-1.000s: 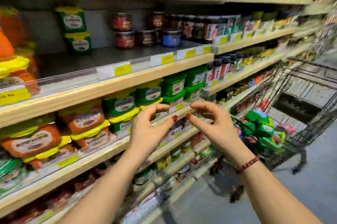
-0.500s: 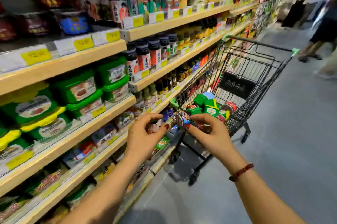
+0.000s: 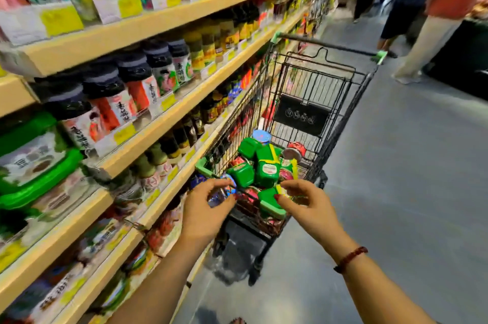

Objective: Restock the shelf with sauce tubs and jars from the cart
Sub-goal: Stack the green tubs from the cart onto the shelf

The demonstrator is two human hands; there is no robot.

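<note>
Square green plastic tubs and round jars lie heaped in the black wire cart, right of the pale wooden shelf. The left hand and right hand hover at the near rim, fingers half-curled, holding nothing. Half a second ago they were further from the tubs.

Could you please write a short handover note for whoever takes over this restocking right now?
Left hand: open and empty, over the near end of the cart.
Right hand: open and empty, thumb close to the nearest green tub; contact cannot be told.
Things: green tubs, a red-lidded jar and a blue-lidded jar lie piled in the cart, beside the shelf.
Done: nothing picked up at this moment.
Left: lift each tub and jar out and place it on the shelf.
</note>
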